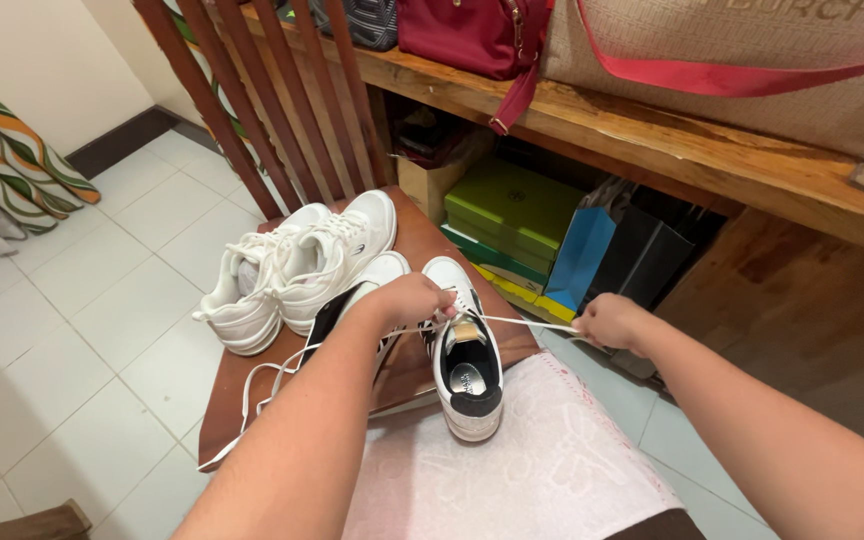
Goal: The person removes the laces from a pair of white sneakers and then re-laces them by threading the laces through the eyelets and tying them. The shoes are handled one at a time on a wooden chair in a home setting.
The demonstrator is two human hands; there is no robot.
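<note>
On a wooden chair seat (407,372) stands a white sneaker with a black heel (465,362). My left hand (410,298) rests on its tongue area, fingers closed on the lacing. My right hand (609,321) is off to the right, pinching the end of a white shoelace (527,322) stretched taut from the shoe. A second matching sneaker (352,300) lies just left, partly hidden by my left arm, with a loose lace (252,410) trailing over the seat's edge.
A pair of white sneakers (287,265) sits at the back of the chair. A pink patterned cloth (522,460) covers the near side. Green boxes (512,215), a blue bag (580,255) and black bags stand under a wooden shelf (652,140) holding handbags. White tiled floor lies left.
</note>
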